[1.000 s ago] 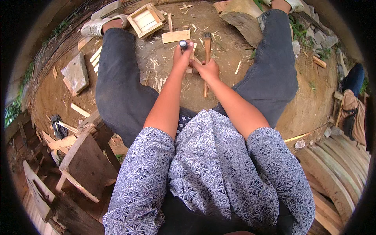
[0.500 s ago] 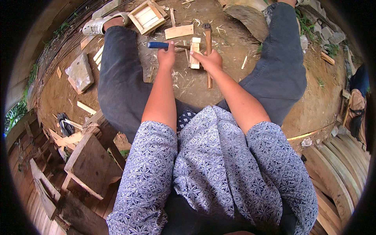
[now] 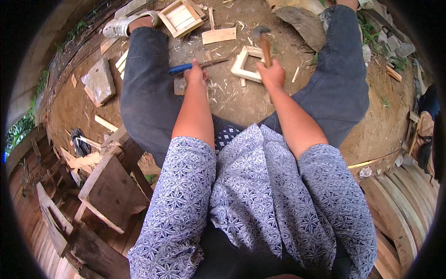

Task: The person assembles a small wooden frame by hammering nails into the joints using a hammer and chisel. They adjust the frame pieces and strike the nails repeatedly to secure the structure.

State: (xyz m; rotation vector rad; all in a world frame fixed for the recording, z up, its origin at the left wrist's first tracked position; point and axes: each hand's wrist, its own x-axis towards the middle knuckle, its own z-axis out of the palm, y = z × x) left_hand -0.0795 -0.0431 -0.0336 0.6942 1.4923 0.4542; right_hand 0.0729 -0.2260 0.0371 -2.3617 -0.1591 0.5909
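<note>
Head view, left hand (image 3: 195, 74) grip clamped on blue-handled chisel (image 3: 186, 68), right hand (image 3: 272, 74) clamped on hammer (image 3: 265, 43), pale wooden frame (image 3: 245, 65) between.

A finished square wooden frame (image 3: 181, 17) lay on the dirt; a flat board (image 3: 219, 35) just beside it, a grey stone slab (image 3: 99, 82) well apart.

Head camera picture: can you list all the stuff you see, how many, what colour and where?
Chisel: one, blue handle, in the left hand.
Hammer: one, wooden handle, in the right hand.
Small wooden frame: one, pale, on the dirt between the hands.
Square wooden box: one, light wood, top, near the shoe.
Flat wood piece: one, pale, above the frame.
Stone slab: one, grey, left.
Wooden stool: one, brown, lower left.
Shoe: one, white, top left.
Left hand: gripping the chisel.
Right hand: gripping the hammer.
</note>
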